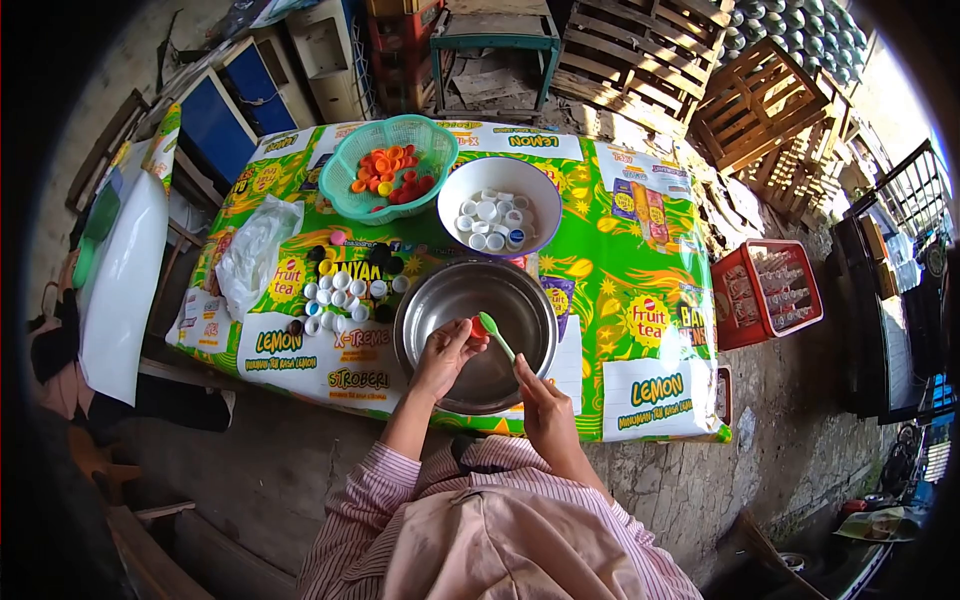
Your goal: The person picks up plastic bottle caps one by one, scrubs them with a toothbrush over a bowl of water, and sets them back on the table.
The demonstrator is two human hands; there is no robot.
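My left hand pinches a red-orange bottle cap above the steel bowl. In my right hand is a green toothbrush, its head against or just beside the cap. The steel bowl stands at the table's near edge and seems to hold water. Behind it is a white bowl with several white caps and a blue-marked one. To its left, a turquoise basket holds orange, red and yellow caps. White, black and yellow caps lie loose left of the steel bowl.
A green printed cloth covers the table. A crumpled clear plastic bag lies at its left. On the floor to the right stands a red crate. Wooden pallets and a small table are behind. A white chair stands left.
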